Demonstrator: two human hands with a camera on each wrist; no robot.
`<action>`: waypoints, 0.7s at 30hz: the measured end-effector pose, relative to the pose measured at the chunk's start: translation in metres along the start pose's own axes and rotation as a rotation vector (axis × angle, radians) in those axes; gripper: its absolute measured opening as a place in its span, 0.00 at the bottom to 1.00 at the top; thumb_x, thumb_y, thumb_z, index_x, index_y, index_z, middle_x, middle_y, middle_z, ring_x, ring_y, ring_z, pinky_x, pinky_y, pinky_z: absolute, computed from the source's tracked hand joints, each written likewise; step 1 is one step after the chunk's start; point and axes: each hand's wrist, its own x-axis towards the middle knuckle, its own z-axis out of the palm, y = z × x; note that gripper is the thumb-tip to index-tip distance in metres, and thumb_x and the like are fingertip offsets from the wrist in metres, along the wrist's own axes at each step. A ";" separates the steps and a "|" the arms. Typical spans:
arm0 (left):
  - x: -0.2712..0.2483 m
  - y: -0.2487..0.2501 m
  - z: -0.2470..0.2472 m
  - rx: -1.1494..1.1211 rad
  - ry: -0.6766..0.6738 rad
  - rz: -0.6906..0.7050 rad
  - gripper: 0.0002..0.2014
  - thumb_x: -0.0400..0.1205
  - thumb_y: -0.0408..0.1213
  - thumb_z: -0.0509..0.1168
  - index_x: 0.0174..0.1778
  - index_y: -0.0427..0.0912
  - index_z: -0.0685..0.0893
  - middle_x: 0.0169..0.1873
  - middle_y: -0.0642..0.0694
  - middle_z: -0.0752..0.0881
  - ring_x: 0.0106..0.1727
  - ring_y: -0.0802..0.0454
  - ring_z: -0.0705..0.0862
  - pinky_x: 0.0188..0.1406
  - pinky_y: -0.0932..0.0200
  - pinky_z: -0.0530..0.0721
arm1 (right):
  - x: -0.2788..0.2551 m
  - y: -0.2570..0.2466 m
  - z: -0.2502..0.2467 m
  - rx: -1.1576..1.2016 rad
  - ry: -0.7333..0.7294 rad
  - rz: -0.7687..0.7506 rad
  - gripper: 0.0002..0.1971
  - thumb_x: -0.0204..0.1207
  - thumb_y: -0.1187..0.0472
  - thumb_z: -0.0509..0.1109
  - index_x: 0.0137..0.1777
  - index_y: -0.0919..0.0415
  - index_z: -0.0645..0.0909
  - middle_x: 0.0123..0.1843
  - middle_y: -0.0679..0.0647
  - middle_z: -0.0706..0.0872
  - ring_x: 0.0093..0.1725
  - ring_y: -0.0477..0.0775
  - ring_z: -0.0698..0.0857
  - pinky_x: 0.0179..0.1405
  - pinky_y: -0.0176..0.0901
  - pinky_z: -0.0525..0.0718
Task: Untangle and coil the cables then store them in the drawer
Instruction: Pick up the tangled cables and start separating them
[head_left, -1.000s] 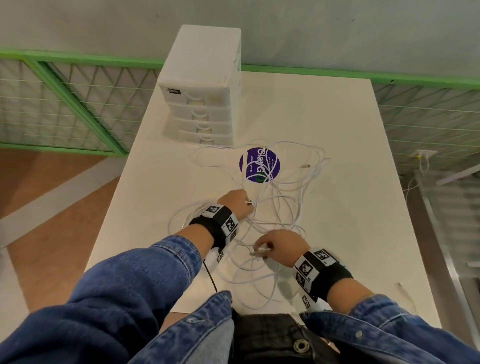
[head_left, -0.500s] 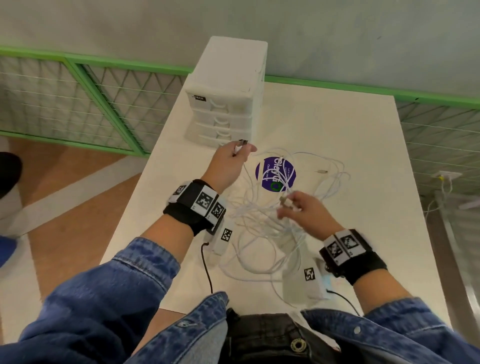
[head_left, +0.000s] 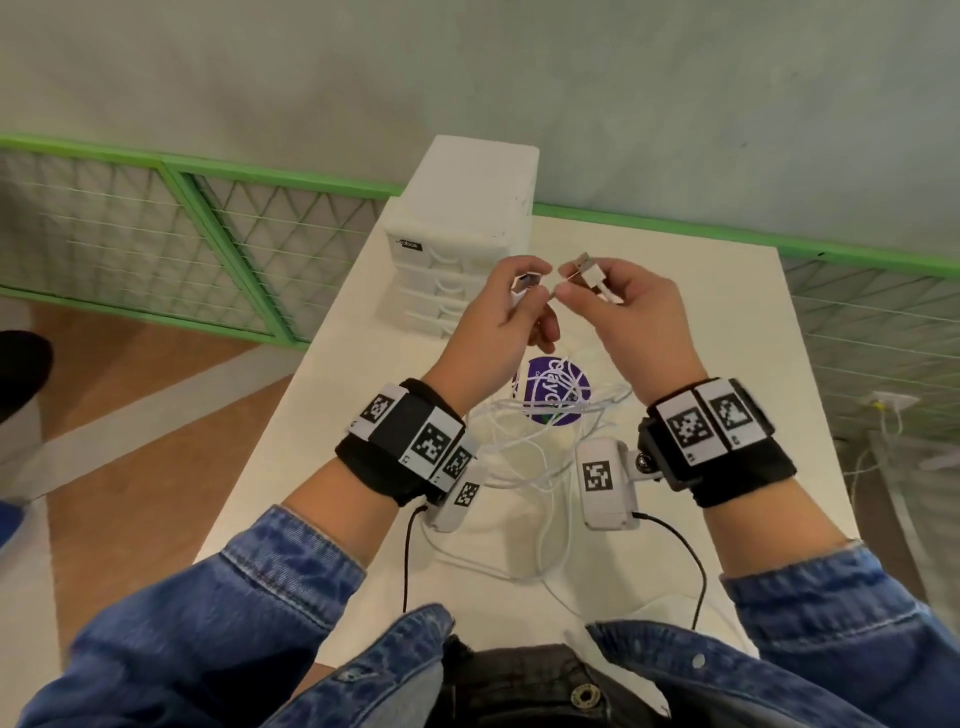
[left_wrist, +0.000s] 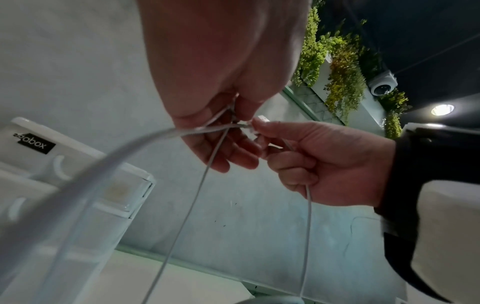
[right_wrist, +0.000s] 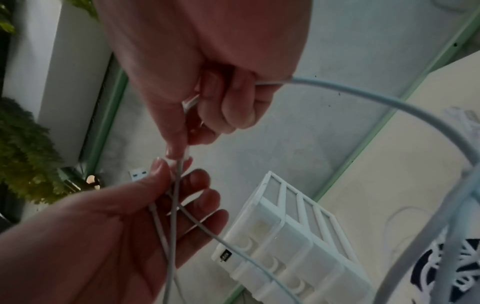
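Note:
Both hands are raised above the table, close together in front of the white drawer unit (head_left: 457, 244). My left hand (head_left: 535, 285) pinches one white cable end with a USB plug (head_left: 525, 283). My right hand (head_left: 569, 285) pinches another cable end, its USB plug (head_left: 589, 267) pointing up. Strands hang from both hands down to the tangled white cables (head_left: 519, 447) on the table. In the left wrist view the cable (left_wrist: 197, 195) crosses under my left hand (left_wrist: 233, 115). In the right wrist view several strands (right_wrist: 172, 216) run across the left palm (right_wrist: 116, 226). The drawers look closed.
The white table (head_left: 701, 338) carries a round purple sticker (head_left: 574, 392) under the cables. A green-framed mesh fence (head_left: 208, 244) runs behind and to the left, above the wooden floor (head_left: 130, 467). Black leads trail from the wrist cameras (head_left: 605, 480).
Both hands have risen from the cable pile and come together near the drawer unit, lifting the plug ends with them. The camera has tilted up.

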 end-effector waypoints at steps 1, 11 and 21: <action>-0.001 -0.002 0.000 0.030 0.010 -0.003 0.08 0.87 0.32 0.53 0.60 0.46 0.72 0.35 0.47 0.83 0.33 0.50 0.85 0.42 0.54 0.85 | -0.001 0.002 0.001 -0.014 -0.029 0.005 0.06 0.69 0.62 0.76 0.46 0.54 0.87 0.39 0.48 0.89 0.38 0.39 0.84 0.44 0.30 0.82; -0.014 -0.010 0.005 0.180 0.020 -0.146 0.15 0.86 0.43 0.58 0.64 0.42 0.79 0.44 0.50 0.85 0.44 0.61 0.83 0.46 0.67 0.77 | -0.016 0.024 0.006 -0.211 -0.149 -0.046 0.12 0.78 0.61 0.67 0.58 0.45 0.83 0.39 0.52 0.78 0.36 0.38 0.77 0.37 0.22 0.72; -0.034 -0.014 0.013 0.033 0.091 -0.138 0.10 0.85 0.39 0.60 0.60 0.41 0.77 0.44 0.54 0.84 0.40 0.70 0.83 0.46 0.74 0.79 | -0.040 0.036 0.014 -0.030 -0.032 0.126 0.09 0.74 0.58 0.72 0.51 0.59 0.89 0.37 0.50 0.91 0.36 0.42 0.86 0.41 0.37 0.83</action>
